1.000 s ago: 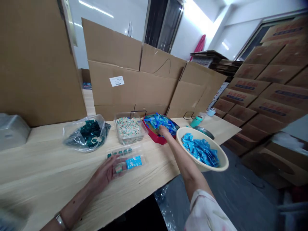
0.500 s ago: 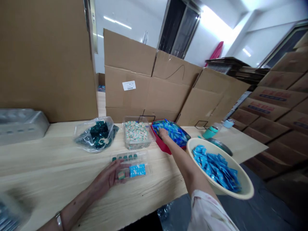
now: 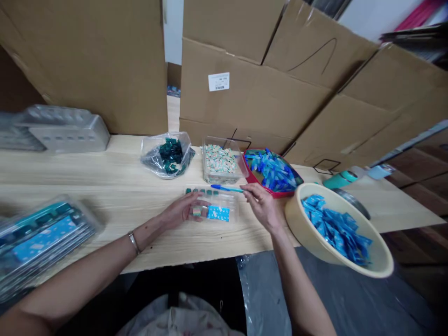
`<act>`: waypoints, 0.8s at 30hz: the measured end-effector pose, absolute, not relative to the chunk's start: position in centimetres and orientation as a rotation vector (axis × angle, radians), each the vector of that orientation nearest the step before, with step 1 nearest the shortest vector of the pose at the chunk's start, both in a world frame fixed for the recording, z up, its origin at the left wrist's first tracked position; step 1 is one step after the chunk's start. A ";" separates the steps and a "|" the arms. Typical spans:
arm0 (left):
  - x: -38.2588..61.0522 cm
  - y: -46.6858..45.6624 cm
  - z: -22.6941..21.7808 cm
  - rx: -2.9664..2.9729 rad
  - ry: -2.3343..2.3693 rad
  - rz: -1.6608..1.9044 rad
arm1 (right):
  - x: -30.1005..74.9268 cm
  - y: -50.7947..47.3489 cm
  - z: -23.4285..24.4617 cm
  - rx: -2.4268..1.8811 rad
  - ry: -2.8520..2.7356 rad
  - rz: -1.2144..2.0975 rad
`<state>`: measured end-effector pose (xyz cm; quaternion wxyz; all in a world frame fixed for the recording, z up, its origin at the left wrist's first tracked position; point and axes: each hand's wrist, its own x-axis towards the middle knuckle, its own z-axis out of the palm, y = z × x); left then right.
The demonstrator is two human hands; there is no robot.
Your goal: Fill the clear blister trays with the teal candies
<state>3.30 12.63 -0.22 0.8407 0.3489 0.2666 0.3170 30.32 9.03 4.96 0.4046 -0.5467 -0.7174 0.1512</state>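
Two hands busy | right hand point(image 3: 261, 205): pinched closed on thin blue stick point(image 3: 226, 188) | left hand point(image 3: 182, 210): open, lying on clear plastic tray point(image 3: 224, 206) | stick: held out left of right hand, over tray | desk point(image 3: 87, 175): under both hands

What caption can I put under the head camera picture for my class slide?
The right hand pinches a blue stick above a clear tray touched by the left hand.
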 end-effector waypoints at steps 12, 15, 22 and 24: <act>2.9 11.1 3.0 0.826 0.466 0.750 | 28.0 7.1 4.8 -1.592 -1.597 0.629; 0.7 9.3 5.0 0.931 0.536 0.816 | 26.5 7.1 5.6 -1.459 -1.549 0.841; -10.6 1.6 8.2 1.155 1.440 1.368 | 12.8 9.3 7.3 -1.043 -1.789 1.214; -14.4 -0.1 8.2 1.167 1.617 1.492 | 7.7 10.4 7.6 -0.895 -1.865 1.306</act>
